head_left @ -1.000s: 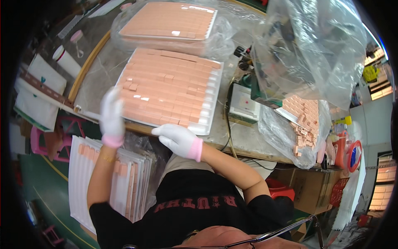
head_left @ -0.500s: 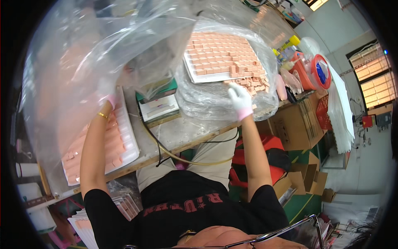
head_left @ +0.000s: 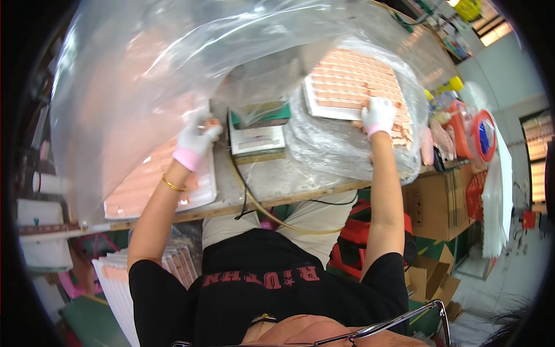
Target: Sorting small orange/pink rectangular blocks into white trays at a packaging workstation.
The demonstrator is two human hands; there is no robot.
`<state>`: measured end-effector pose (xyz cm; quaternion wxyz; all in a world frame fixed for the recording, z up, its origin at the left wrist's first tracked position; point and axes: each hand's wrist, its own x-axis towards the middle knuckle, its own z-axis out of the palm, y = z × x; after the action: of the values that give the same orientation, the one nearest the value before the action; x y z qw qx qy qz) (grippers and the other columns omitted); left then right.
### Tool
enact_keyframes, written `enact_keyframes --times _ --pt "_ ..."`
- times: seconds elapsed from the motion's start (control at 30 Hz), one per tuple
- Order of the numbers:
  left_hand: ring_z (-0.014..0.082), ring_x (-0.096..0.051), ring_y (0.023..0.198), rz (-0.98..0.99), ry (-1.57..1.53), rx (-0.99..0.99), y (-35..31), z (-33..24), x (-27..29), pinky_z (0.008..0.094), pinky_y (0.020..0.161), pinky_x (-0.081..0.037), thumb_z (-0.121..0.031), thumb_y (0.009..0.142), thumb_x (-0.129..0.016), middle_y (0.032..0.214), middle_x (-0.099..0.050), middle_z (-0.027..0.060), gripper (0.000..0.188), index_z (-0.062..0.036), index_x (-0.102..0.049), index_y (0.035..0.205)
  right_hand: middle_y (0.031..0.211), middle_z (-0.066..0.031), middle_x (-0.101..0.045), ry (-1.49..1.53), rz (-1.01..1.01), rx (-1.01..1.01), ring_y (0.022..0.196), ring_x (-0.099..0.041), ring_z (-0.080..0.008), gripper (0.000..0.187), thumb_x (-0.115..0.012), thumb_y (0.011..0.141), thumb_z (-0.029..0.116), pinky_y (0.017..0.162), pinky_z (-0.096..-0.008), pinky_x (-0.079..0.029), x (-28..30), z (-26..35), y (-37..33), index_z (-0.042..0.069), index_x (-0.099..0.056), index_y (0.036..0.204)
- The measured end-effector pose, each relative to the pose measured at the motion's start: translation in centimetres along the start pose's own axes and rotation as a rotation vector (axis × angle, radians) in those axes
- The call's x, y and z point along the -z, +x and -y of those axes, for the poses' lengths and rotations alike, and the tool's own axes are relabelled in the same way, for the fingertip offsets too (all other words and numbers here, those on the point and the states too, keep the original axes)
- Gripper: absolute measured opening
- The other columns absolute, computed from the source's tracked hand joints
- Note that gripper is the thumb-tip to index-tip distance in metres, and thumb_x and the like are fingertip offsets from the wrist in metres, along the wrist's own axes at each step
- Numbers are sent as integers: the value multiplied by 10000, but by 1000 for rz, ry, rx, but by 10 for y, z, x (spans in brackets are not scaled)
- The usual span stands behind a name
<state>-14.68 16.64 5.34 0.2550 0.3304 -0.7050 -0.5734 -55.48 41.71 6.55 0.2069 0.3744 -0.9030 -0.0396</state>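
My left hand [head_left: 198, 137], in a white glove with a pink cuff, is closed with a small peach-coloured block [head_left: 213, 123] at its fingertips. It is over the right edge of a white tray [head_left: 203, 188] lined with rows of peach pieces, partly under clear plastic sheeting. My right hand [head_left: 380, 114], gloved the same way, reaches down with bent fingers into peach blocks [head_left: 400, 134] at the near side of a second white tray [head_left: 332, 110]. Its fingertips are hidden, so what they grip is unclear. Between the hands stands a small green-topped device [head_left: 257, 140] with a pale front.
Clear plastic sheeting [head_left: 173, 52] hangs over the left and middle of the bench [head_left: 272, 176]. A cable and yellowish hose [head_left: 254, 202] droop over its front edge. To the right are an orange-red bucket [head_left: 484, 136], pinkish bottles [head_left: 426, 146] and a cardboard box [head_left: 433, 199].
My left hand has come out from behind the plastic, toward the device, with a block showing at its fingers. My right hand has moved onto the loose blocks. The view has shifted.
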Motion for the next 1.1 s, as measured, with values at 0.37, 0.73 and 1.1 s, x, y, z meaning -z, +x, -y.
enact_keyframes --times 0.37,0.73,1.1 --pt "80 -586 777 315 -132 29 -49 -23 -49 213 711 -489 -26 833 -631 971 -630 45 453 3 -500 1265 962 -46 -639 1671 384 -41 835 -589 -114 370 -652 816 101 765 -265 -486 72 95 -60 27 -573 1170" --pt "70 -592 835 259 -52 -47 -58 -32 -66 219 749 -499 -44 789 -675 1037 -635 48 488 22 -520 1248 956 -83 -625 1560 253 245 839 -612 -176 372 -724 773 117 784 -275 -490 100 193 -119 39 -615 1120" --pt "91 -579 894 380 -229 80 -56 -37 -48 229 766 -495 10 802 -636 1080 -594 53 558 23 -424 1318 1132 -144 -559 1489 252 384 1005 -535 -279 477 -780 685 252 812 -358 -475 101 201 -119 38 -632 1084"
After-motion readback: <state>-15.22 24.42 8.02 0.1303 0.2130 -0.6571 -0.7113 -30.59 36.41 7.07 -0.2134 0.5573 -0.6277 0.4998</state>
